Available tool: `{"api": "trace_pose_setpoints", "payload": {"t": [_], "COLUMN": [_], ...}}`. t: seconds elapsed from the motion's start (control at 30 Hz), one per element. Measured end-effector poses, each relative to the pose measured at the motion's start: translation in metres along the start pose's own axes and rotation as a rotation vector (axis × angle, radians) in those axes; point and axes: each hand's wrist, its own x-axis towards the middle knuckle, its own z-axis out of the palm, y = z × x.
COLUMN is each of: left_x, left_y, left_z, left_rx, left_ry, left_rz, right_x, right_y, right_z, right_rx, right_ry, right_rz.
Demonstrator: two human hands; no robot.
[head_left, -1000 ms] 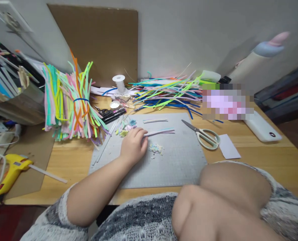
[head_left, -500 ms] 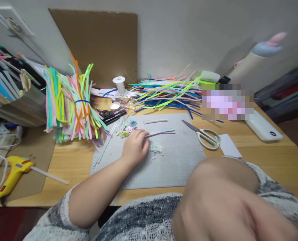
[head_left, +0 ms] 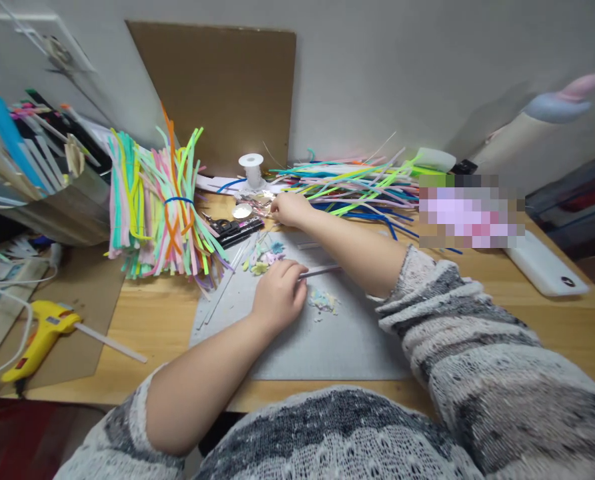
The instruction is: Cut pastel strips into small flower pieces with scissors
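My left hand [head_left: 279,295] rests on the grey cutting mat [head_left: 337,340] with its fingers closed on the end of a pale pipe cleaner piece [head_left: 322,271]. A little heap of pastel scraps [head_left: 323,301] lies just right of it. My right hand [head_left: 290,209] reaches across the mat to the far edge, by the shiny small bits [head_left: 257,199] near the white spool [head_left: 252,167]. Its fingers are curled and pressed down there; what they pinch is too small to name. Small pastel flower pieces [head_left: 263,258] lie between the two hands.
A banded bundle of pastel pipe cleaners [head_left: 162,213] stands at the left, and loose ones [head_left: 357,187] are piled at the back. A yellow glue gun [head_left: 37,337] lies at the near left. Black tools [head_left: 232,229] lie beside the mat. A white box [head_left: 545,270] sits at the right.
My right arm swung up from close under the camera and reached across the mat to the far edge, covering the scissors. The left hand stayed on the pipe cleaner piece.
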Motion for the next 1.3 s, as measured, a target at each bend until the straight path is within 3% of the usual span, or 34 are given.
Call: {"api": "trace_pose_setpoints", "payload": {"t": [0.33,0.67,0.87,1.0,1.07,1.17,1.3], "left_x": [-0.002,-0.003,-0.002,-0.001,0.001,0.006,0.013], "left_y": [0.000,0.000,-0.005,-0.011,-0.013,-0.010,-0.002], "left_z": [0.000,0.000,0.001,0.003,0.004,0.006,0.013], "left_rx": [-0.040,-0.043,-0.048,-0.071,-0.053,0.040,0.224], "left_ry": [-0.057,-0.061,-0.039,-0.017,-0.026,-0.078,-0.121], "left_rz": [0.023,0.033,-0.017,-0.031,-0.023,-0.012,-0.015], "right_x": [0.031,0.043,0.033,0.000,-0.030,-0.083,-0.153], "right_y": [-0.004,-0.022,-0.017,-0.010,-0.004,0.008,0.031], "right_z": [0.013,0.015,-0.004,-0.034,-0.048,-0.058,-0.052], "right_rx": [0.064,0.024,-0.021,0.074,0.216,0.518,0.875], "right_ry": [0.133,-0.070,-0.049,-0.009,0.099,0.316,0.459], "right_rz": [0.022,-0.019,-0.081,-0.349,-0.398,-0.364,-0.132]}}
